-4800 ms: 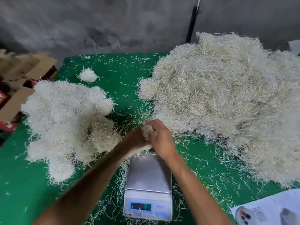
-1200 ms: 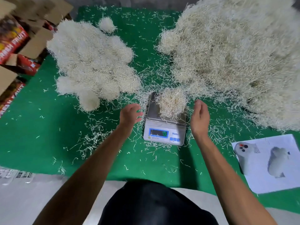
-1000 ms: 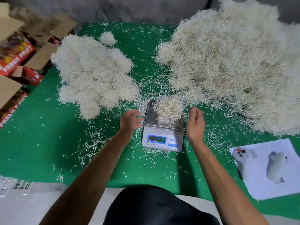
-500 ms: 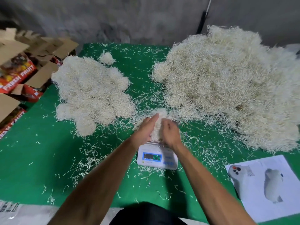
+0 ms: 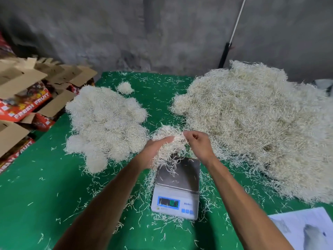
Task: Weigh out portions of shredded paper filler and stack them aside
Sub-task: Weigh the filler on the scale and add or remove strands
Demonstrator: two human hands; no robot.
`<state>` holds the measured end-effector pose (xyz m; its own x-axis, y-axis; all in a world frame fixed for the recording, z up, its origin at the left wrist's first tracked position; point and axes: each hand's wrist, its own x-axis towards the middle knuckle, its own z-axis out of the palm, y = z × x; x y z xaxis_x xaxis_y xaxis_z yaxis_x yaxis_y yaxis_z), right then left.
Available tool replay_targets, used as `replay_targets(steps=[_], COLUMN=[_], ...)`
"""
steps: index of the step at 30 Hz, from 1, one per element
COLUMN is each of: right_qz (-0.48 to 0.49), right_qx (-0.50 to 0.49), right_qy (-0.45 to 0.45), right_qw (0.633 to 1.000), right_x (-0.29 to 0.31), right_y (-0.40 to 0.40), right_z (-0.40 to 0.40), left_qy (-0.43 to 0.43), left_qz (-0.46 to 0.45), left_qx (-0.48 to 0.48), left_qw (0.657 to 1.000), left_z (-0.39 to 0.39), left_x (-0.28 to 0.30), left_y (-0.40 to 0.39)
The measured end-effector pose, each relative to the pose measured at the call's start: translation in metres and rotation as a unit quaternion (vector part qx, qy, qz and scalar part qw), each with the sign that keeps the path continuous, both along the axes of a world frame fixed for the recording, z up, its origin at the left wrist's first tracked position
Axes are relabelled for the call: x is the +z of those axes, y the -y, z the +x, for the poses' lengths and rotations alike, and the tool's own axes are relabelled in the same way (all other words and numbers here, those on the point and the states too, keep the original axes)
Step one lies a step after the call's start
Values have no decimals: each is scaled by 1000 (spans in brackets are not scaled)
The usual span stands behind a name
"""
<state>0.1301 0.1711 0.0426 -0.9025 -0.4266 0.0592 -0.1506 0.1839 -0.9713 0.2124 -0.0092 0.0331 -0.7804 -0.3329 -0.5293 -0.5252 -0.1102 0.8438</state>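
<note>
Scale (image 5: 177, 188) with a steel platform sits nearest on green cloth (image 5: 45, 195). Just above it, left hand (image 5: 155, 152) and right hand (image 5: 199, 144) grasp one clump of shredded paper (image 5: 168, 139) together. Beyond, weighed portions (image 5: 106, 123) lie left; bulk heap (image 5: 255, 123) right.

Two bare hands, a left hand (image 5: 153, 152) and a right hand (image 5: 198, 144). One digital scale (image 5: 177, 188). One big loose heap of shredded paper (image 5: 255, 127), one cluster of weighed portions (image 5: 106, 123), one stray tuft (image 5: 124, 87). One printed sheet (image 5: 306, 231). Several cardboard boxes (image 5: 25, 94), too jumbled to count.
</note>
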Motion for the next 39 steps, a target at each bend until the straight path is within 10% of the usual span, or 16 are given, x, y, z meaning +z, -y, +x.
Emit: replay_targets(steps=[10, 18, 28, 34, 39], right_qz=[-192, 44, -200, 23, -44], right_qx=[-223, 132, -184, 54, -3], right_qy=[183, 94, 300, 232, 277], right_qw=[938, 986, 914, 971, 960], right_x=[-12, -18, -14, -12, -1], right_y=[5, 17, 9, 16, -1], right_z=[-42, -14, -55, -4, -33], left_qy=[-51, -51, -58, -42, -3], left_qz=[133, 180, 195, 156, 153], left_qx=[57, 54, 73, 40, 37], left_qw=[988, 981, 976, 986, 988], left_z=[11, 17, 29, 16, 31], left_x=[-7, -8, -12, 9, 10], left_y=[19, 16, 15, 5, 1])
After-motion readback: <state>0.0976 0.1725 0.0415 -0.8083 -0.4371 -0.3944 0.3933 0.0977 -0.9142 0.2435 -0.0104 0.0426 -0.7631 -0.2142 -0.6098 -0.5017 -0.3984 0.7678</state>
